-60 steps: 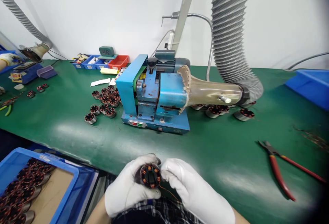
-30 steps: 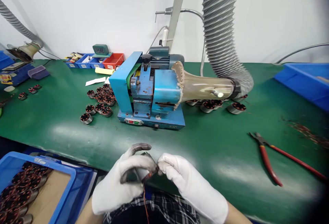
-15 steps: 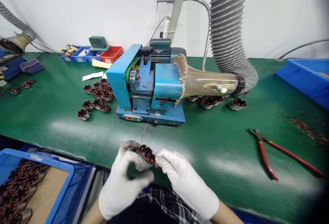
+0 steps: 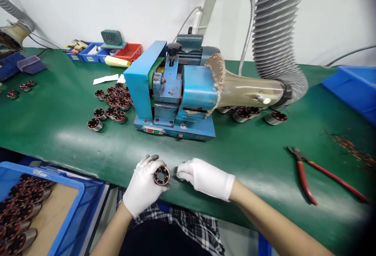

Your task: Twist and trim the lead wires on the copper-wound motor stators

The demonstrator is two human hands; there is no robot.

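We find a blue tray (image 4: pixel 58 178) to the left of the left hand (image 4: pixel 143 189), filled along its left part with dark, copper-wound metal cores (image 4: pixel 29 209) on a brown board (image 4: pixel 54 209). Far beyond the hands, to their left, we record small blue bins (image 4: pixel 91 57) with assorted small items in them and a red bin (image 4: pixel 129 54) beside them. A blue bin (image 4: pixel 349 89) stands well to the right of the right hand (image 4: pixel 205 178); we cannot tell its contents.

The wound core (image 4: pixel 161 175) is clamped between the left hand's thumb and fingers, its round, open-centred face towards us. It lies left of the right hand, near but apart from it. The right hand's fingers are drawn together; whether they pinch anything we cannot tell. Both hands are gloved in white.

The green desk (image 4: pixel 235 146) extends beneath and beyond the hands. Directly beyond them we note a blue machine (image 4: pixel 198 87), with loose cores (image 4: pixel 114 101) to its left and others (image 4: pixel 243 115) to its right. Pliers (image 4: pixel 301 170) with red, spread handles lie right of the right hand, wire scraps (image 4: pixel 352 150) farther right. A grey ribbed hose (image 4: pixel 277 33) hangs before a white wall (image 4: pixel 141 1)
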